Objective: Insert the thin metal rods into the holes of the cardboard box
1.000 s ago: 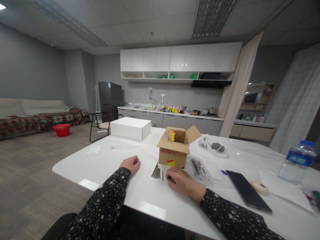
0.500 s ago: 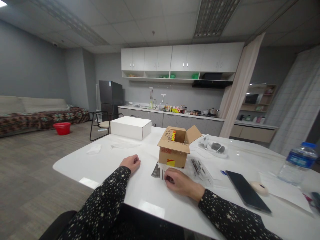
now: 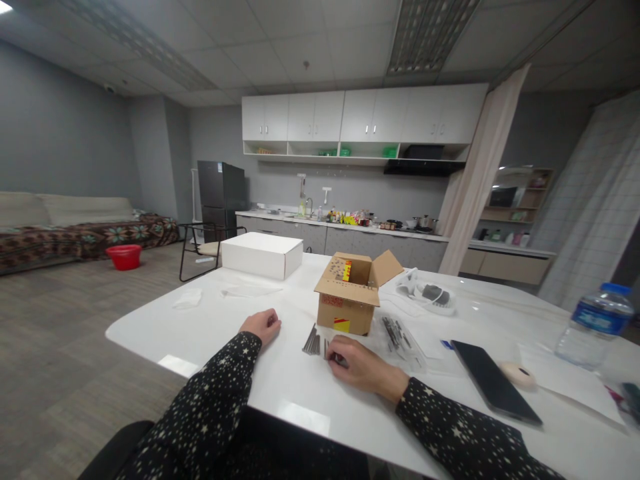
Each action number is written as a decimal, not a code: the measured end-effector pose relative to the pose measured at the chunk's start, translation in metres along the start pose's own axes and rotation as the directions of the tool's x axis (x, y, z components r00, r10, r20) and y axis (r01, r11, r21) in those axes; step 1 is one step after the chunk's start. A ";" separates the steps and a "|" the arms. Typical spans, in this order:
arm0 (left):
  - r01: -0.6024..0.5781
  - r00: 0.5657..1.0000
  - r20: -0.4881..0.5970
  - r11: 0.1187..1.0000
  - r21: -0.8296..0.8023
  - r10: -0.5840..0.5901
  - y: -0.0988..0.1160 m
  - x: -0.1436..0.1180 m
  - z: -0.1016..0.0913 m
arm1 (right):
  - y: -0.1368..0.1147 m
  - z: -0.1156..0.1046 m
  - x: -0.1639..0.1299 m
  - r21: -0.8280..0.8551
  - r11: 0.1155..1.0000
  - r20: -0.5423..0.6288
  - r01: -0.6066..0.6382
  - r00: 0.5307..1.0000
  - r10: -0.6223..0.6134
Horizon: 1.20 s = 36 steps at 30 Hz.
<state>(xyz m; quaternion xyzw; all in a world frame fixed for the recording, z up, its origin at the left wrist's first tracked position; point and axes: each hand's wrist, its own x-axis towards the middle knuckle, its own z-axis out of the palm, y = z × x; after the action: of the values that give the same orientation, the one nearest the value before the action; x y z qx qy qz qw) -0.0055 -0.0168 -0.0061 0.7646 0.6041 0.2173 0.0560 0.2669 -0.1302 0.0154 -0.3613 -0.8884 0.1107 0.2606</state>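
My left hand [image 3: 261, 327] rests on the white table [image 3: 215, 327] as a loose fist, holding nothing I can see. My right hand [image 3: 363, 367] lies flat on the table, its fingertips touching a few dark metal nails beside a small pile of nails [image 3: 312, 342]. Just behind the pile stands an open cardboard box [image 3: 351, 297] with red and yellow labels. A clear plastic bag of more dark metal pieces [image 3: 397, 335] lies right of the box.
A closed white box [image 3: 262, 255] sits at the far left of the table. A black phone [image 3: 495, 382], a tape roll [image 3: 519, 375], a water bottle [image 3: 593, 325] and a bag with cables [image 3: 428, 295] lie to the right. A kitchen counter stands behind.
My right hand has slid a little left toward the nail pile, fingertips now on the loose nails. The left hand has not moved.
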 end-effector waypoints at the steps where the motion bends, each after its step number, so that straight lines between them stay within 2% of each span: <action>1: -0.001 1.000 -0.002 1.000 -0.001 0.000 0.000 0.000 0.000 | -0.001 0.000 0.000 -0.005 1.000 0.001 -0.004 1.000 0.004; 36: 0.000 1.000 -0.010 1.000 -0.009 -0.001 0.000 0.000 0.000 | 0.000 0.004 0.007 -0.085 0.996 -0.040 -0.011 0.999 0.008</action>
<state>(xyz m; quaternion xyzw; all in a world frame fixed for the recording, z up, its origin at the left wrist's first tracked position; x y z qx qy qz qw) -0.0055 -0.0168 -0.0060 0.7632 0.6036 0.2235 0.0564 0.2606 -0.1259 0.0148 -0.3786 -0.8853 0.0666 0.2618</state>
